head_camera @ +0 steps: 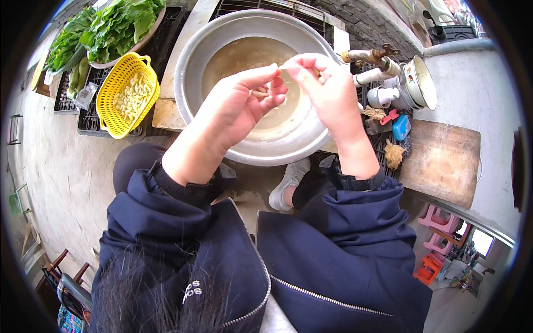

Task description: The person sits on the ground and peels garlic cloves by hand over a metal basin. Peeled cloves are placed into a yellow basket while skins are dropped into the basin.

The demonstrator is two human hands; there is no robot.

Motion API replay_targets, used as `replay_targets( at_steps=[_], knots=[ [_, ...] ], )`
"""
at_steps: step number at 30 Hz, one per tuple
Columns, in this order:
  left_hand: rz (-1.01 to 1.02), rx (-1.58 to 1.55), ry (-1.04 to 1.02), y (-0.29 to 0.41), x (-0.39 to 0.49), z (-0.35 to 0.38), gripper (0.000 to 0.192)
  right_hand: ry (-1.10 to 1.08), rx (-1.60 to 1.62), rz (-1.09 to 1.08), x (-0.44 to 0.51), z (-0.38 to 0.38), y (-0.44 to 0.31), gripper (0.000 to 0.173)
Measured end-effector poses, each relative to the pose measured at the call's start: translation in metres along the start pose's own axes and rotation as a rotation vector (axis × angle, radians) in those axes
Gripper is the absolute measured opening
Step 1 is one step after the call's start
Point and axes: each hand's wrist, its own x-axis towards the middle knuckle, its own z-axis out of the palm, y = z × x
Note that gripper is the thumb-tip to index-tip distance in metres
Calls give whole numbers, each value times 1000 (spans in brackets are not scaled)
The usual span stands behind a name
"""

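My left hand (237,98) is raised over a large metal basin (189,83) of cloudy brown water, its fingers curled around a few small pale pieces (260,93). My right hand (329,85) faces it, thumb and forefinger pinching a small pale bit (283,67) close to the left thumb tip. Something pale also shows behind the right fingers. What these pieces are I cannot tell for sure; they resemble small knobbly tubers or peanuts. To the left, a yellow plastic basket (109,102) holds many similar pale pieces (134,96).
Leafy greens (120,31) fill a bowl at the upper left, near green gourds (78,78). On the right are a tap (370,56), an enamel bowl (425,83), a blue brush (401,127), a loofah scrubber (393,154) and a wooden board (441,160). Black plastic crates (89,120) support the basket.
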Motion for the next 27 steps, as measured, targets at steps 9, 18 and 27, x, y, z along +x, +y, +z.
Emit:
replay_targets(
  at_steps=[9,18,27],
  knots=[
    [-19,-189,-1,1,2,12,53,-127,890,356,2,-33,-4,16],
    [49,-104,-26,-2,4,8,41,25,-467,-121,-4,-15,8,15],
    [145,260,11,-6,-1,13,24,-1,-142,59,-3,-11,13,20]
  ],
)
